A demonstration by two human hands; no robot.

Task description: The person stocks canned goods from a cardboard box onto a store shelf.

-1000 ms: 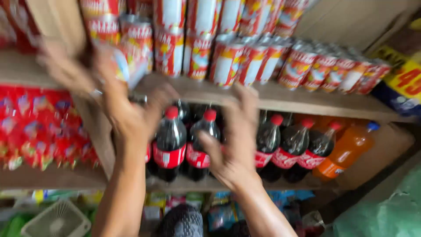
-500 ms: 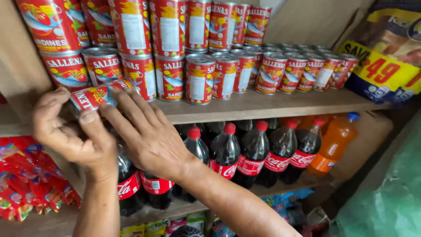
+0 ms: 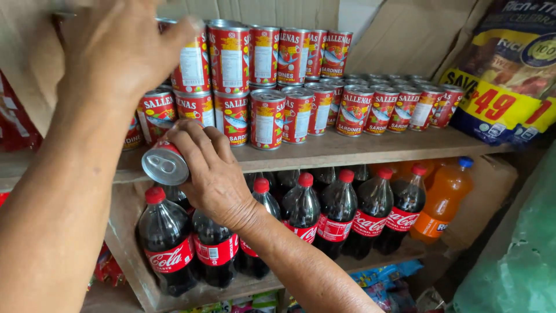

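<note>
My right hand (image 3: 211, 174) grips a red tin can (image 3: 166, 164) at the front edge of the wooden shelf (image 3: 359, 152). The can is tipped over, with its silver pull-tab lid facing me. Higher up, my left hand (image 3: 116, 52) curls over a can in the top row (image 3: 190, 66) of the stacked red cans, thumb pressed on its upper rim. My left forearm crosses the left side of the view and hides the leftmost cans. More red cans (image 3: 353, 110) stand in rows along the shelf, two high at the left.
Below the shelf stand dark soda bottles (image 3: 339, 211) with red caps and one orange bottle (image 3: 443, 200). A large yellow and blue bag (image 3: 504, 87) leans at the right. Cardboard (image 3: 399, 35) backs the shelf; green plastic (image 3: 509, 255) fills the lower right.
My left hand has left the can at the shelf edge and gone up to the top row. My right hand now holds that can alone, lid turned toward me.
</note>
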